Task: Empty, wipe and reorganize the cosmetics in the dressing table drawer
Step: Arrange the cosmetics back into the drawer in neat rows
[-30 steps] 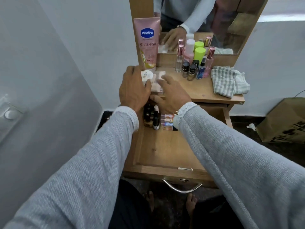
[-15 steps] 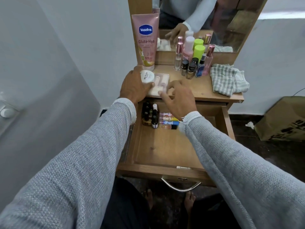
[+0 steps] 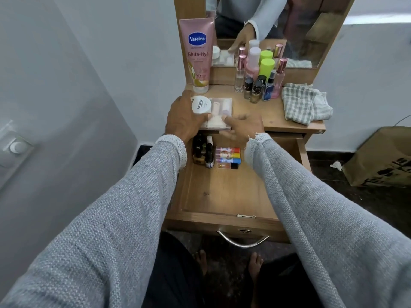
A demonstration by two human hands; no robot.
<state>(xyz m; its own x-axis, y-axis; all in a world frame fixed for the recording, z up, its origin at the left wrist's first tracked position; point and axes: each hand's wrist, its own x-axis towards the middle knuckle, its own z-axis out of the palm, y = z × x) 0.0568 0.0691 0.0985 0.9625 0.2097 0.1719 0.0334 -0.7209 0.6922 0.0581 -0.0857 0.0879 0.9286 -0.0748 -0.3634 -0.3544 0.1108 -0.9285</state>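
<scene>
The wooden drawer (image 3: 224, 196) is pulled open below the dressing table top (image 3: 255, 112). Small dark bottles (image 3: 203, 150) and several coloured tubes (image 3: 228, 157) lie at its back left. A clear flat case (image 3: 222, 107) with pale items inside sits at the top's front edge, and a white round jar (image 3: 201, 104) rests on it. My left hand (image 3: 183, 117) grips the case's left side and the jar. On the right, my right hand (image 3: 241, 127) holds the case's front edge, thumb on top.
A pink Vaseline tube (image 3: 198, 54) stands at the back left of the top, against the mirror frame. Perfume and polish bottles (image 3: 259, 78) cluster mid-back. A checked cloth (image 3: 304, 103) lies at the right. A cardboard box (image 3: 382, 156) sits on the floor to the right. A wall is close on the left.
Both hands have drawn the clear case and jar toward the front edge of the top. My right hand slid from the case's top to its front edge.
</scene>
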